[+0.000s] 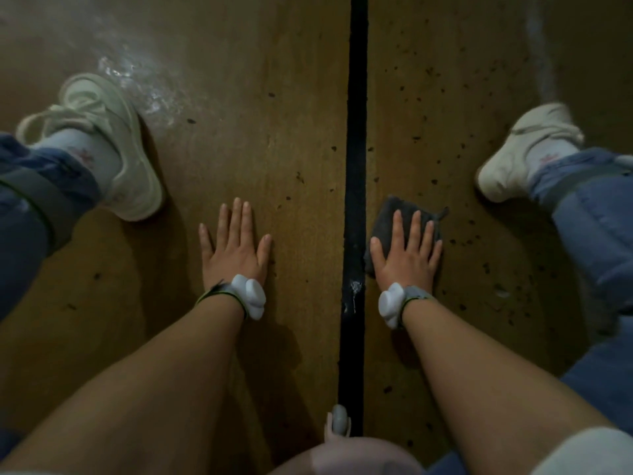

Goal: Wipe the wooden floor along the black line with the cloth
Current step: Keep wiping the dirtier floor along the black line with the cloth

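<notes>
A black line [356, 138] runs down the middle of the brown wooden floor [260, 97]. Just right of the line lies a dark grey cloth [394, 209], pressed flat under my right hand [406, 250], whose fingers are straight and spread. My left hand [234, 246] rests flat on the bare floor left of the line, fingers straight, holding nothing. Both wrists carry white devices on bands. The floor right of the line is dotted with dark specks [455, 138]. A whitish scuff [354, 291] marks the line near my right wrist.
My two feet in pale sneakers stand wide apart, one on the left [113, 145] and one on the right [517, 152], with blue jeans at both edges. A shiny wet patch [137, 77] shows on the floor at the upper left.
</notes>
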`<state>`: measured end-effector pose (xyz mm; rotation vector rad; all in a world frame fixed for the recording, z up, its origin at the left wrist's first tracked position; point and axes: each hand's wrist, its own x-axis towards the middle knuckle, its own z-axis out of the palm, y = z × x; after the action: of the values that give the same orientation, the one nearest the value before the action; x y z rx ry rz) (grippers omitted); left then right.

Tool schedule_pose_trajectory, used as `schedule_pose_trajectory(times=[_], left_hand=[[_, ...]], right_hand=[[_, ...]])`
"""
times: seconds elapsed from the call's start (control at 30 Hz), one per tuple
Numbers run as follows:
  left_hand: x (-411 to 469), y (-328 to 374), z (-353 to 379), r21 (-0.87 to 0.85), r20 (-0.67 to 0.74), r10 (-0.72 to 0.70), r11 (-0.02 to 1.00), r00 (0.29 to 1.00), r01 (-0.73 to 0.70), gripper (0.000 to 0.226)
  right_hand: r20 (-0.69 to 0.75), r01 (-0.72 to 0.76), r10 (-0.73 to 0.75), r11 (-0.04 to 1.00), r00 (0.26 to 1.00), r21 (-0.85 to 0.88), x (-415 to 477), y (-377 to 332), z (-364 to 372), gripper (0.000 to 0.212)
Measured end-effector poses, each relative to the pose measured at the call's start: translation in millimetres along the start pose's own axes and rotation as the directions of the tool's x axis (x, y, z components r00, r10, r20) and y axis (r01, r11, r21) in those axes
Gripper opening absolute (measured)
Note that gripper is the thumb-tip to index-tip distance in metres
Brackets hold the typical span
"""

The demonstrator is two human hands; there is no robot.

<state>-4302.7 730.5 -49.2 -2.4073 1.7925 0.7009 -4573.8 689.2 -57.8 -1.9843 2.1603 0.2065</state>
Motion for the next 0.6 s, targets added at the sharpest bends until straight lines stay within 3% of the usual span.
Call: schedule_pose_trajectory(times=[0.23,0.6], left_hand=[[-1,-3,0,0.013,-0.003,0.055,0.998,0.998,-0.055,0.058],[-1,-10,5,0.047,0.0,0.133,0.99,0.991,-0.132,0.057]], right_hand=[[0.029,-0.016,0.015,1.0,0.999,0.01,0,1,-2,0.069],[-0.041,-0.014,0.016,0.999,0.999,0.045,-23,-19,10,0.064]])
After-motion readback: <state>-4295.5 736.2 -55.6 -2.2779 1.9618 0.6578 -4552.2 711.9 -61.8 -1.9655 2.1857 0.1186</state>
